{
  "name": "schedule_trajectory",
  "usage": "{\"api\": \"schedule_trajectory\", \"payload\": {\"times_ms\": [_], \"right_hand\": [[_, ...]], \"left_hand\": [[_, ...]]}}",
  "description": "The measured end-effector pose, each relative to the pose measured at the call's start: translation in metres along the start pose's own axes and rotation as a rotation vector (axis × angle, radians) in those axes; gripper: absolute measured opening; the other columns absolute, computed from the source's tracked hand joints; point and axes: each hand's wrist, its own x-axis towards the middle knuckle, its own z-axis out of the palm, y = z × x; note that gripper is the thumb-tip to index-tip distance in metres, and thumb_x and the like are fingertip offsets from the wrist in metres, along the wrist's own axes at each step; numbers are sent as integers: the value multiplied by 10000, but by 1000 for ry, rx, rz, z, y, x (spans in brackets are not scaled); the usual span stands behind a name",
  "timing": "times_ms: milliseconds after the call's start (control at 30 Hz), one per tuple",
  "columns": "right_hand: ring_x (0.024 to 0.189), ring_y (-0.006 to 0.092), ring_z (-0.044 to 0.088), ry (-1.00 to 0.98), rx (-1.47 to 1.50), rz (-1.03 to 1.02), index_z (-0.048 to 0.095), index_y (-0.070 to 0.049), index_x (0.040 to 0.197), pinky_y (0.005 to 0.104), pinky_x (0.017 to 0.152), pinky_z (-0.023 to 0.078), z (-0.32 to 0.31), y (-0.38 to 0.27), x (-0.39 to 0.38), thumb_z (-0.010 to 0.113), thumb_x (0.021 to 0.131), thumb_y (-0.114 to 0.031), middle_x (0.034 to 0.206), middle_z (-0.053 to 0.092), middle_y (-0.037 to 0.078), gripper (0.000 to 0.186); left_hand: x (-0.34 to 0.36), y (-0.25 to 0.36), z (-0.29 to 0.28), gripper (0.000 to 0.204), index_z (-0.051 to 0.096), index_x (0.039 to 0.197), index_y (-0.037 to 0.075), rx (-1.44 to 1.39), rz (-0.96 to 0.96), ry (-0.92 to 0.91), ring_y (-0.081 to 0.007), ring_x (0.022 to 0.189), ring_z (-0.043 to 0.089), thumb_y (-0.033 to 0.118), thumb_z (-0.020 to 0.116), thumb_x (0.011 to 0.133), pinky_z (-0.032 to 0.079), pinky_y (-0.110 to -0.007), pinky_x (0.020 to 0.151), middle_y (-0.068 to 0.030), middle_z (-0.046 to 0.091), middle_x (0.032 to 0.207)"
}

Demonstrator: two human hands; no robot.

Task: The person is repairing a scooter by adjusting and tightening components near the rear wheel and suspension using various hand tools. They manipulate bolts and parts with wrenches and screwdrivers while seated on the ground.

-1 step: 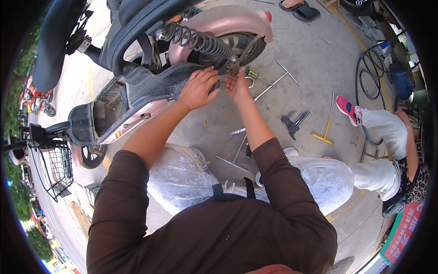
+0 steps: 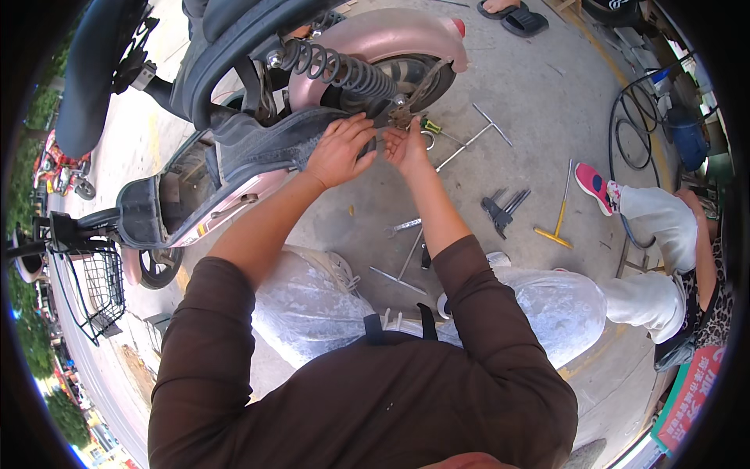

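Observation:
A pink electric scooter [image 2: 367, 41] stands tilted at the upper left, with its rear wheel [image 2: 437, 84] near my hands. My left hand [image 2: 340, 150] lies flat, fingers stretched out, on the dark plastic side cover [image 2: 262, 141]. Just right of it, my right hand [image 2: 406, 148] is palm up with curled fingers and its thumb raised. Its fingertips are at a rusty metal bracket [image 2: 401, 117] below the coil-spring shock absorber [image 2: 340, 69]. Whatever lies between those fingers is too small to make out. A green-handled screwdriver [image 2: 430, 125] lies beyond the right hand.
On the concrete lie a long T-handle wrench [image 2: 469, 144], a yellow-handled T-wrench [image 2: 556, 234], a hex key set [image 2: 500, 213], a spanner [image 2: 402, 227] and another T-wrench [image 2: 402, 273]. A seated person's leg [image 2: 656, 223] is at right, beside a black hose [image 2: 625, 133]. A sandalled foot [image 2: 519, 17] shows above.
My right hand has turned slightly, its fingers shifting a little to the left by the bracket. My left hand has stayed in place on the cover.

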Motion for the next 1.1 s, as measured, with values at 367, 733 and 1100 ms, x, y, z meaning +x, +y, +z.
{"api": "schedule_trajectory", "payload": {"times_ms": [367,733,1100], "right_hand": [[541,86,480,177,-368,-422,551,-29,882,220,455,379,-1,8,11,659,846,-257,686,569,0,255],[551,132,474,14,8,-65,558,-32,941,278,508,405,-1,4,-2,466,880,-557,742,585,33,536],[538,91,458,14,-13,-107,597,-31,893,240,479,394,-4,0,4,498,923,-418,701,597,14,400]], "left_hand": [[2,2,-1,382,555,1114,56,-12,-7,-4,-252,1233,415,264,602,796,327,-392,996,-95,512,1222],[1,1,0,376,561,1095,62,6,-2,17,-244,1223,424,267,606,783,327,-384,999,-94,523,1196],[2,2,-1,373,562,1092,62,-4,-4,20,-238,1228,421,269,605,786,321,-384,1004,-91,523,1198]]}}
